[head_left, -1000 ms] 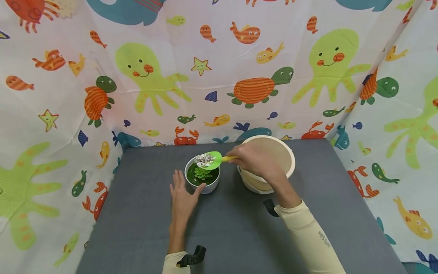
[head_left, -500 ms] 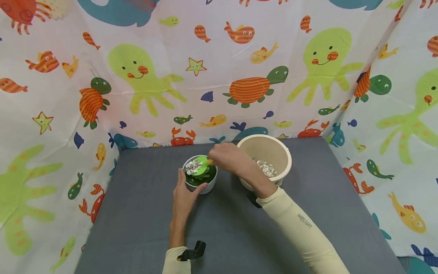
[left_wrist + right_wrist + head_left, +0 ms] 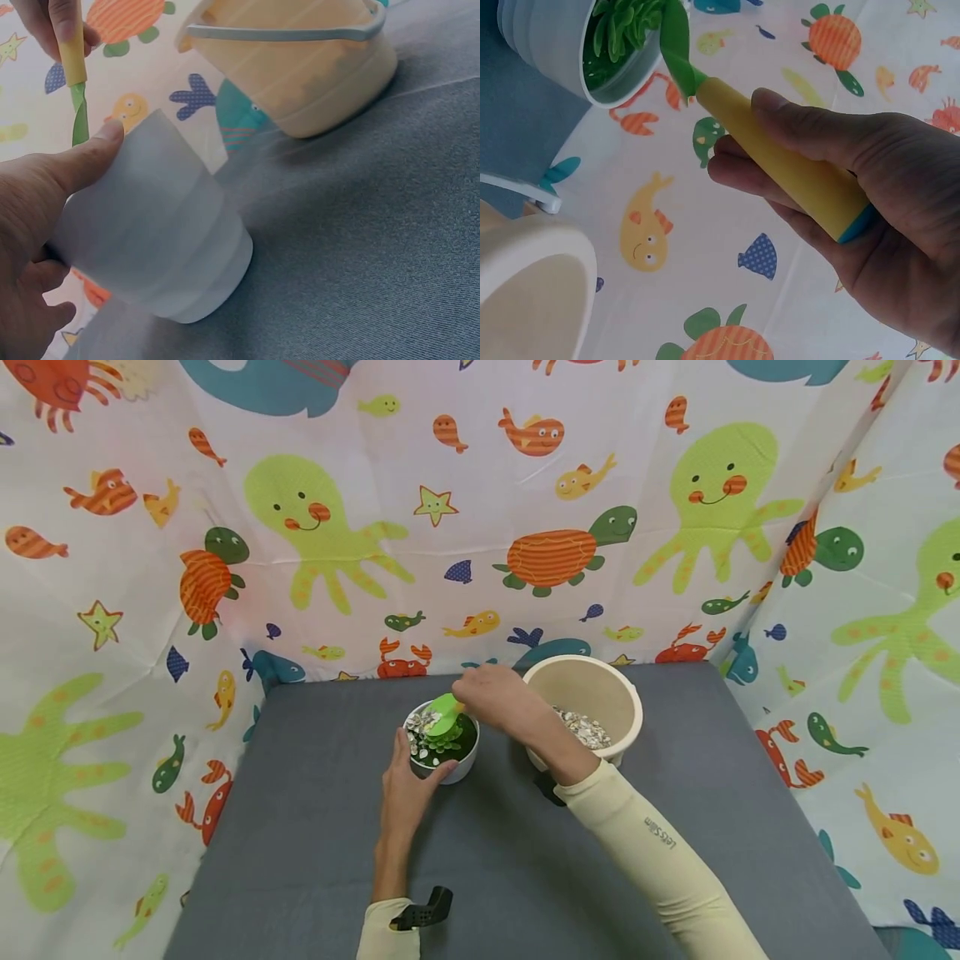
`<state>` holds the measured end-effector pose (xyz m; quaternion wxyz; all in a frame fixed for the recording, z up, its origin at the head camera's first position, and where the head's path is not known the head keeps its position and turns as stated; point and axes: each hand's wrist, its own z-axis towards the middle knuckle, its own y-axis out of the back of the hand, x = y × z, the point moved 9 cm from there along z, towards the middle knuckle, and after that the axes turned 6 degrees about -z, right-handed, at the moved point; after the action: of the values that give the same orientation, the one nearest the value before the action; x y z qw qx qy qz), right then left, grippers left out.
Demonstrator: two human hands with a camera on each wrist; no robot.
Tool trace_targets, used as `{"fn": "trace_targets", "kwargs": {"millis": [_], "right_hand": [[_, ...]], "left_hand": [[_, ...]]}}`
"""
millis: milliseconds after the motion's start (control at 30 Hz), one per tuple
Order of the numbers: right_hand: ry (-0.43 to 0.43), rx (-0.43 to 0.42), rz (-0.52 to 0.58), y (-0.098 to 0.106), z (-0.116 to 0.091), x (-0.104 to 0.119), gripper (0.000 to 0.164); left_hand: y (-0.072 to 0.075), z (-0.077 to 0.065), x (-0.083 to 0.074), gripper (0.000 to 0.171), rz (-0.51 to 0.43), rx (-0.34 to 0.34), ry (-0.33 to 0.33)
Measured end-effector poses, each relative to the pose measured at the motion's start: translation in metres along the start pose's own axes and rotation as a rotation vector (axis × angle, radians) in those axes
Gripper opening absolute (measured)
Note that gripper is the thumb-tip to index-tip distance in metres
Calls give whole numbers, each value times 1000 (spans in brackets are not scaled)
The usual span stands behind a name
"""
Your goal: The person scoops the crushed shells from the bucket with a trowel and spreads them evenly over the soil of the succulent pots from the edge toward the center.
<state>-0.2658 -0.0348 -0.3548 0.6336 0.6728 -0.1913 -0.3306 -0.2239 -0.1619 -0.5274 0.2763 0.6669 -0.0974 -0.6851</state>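
A small white pot (image 3: 461, 768) stands on the grey cloth and holds a green succulent (image 3: 446, 742). My left hand (image 3: 405, 789) grips the pot from the near left. In the left wrist view its thumb (image 3: 101, 146) lies near the rim, with the other fingers bent at the far side. My right hand (image 3: 498, 697) holds a small trowel by its yellow handle (image 3: 780, 161). The trowel's green blade (image 3: 447, 714) tilts down over the pot. Whitish pebbles (image 3: 422, 723) lie beside the plant at the pot's left and under the blade's tip.
Right of the pot stands a cream bucket (image 3: 630, 693) with more pebbles (image 3: 583, 729) inside, partly hidden by my right forearm. A grey bucket handle (image 3: 292, 34) shows in the left wrist view. A sea-animal print curtain (image 3: 465, 560) hangs behind the table (image 3: 315, 827).
My right hand has moved left from the bucket with the loaded trowel. The blade has tipped down, and pebbles have slid from it into the pot. My left hand has closed in on the pot.
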Motion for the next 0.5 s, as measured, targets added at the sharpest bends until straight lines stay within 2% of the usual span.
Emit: {"fn": "trace_targets", "kwargs": {"millis": [267, 500], "right_hand": [[32, -31, -39, 10, 3, 6, 7], [27, -69, -74, 14, 1, 6, 8]], "left_hand": [[1, 0, 2, 105, 4, -30, -5], [0, 1, 3, 106, -5, -28, -2]]}}
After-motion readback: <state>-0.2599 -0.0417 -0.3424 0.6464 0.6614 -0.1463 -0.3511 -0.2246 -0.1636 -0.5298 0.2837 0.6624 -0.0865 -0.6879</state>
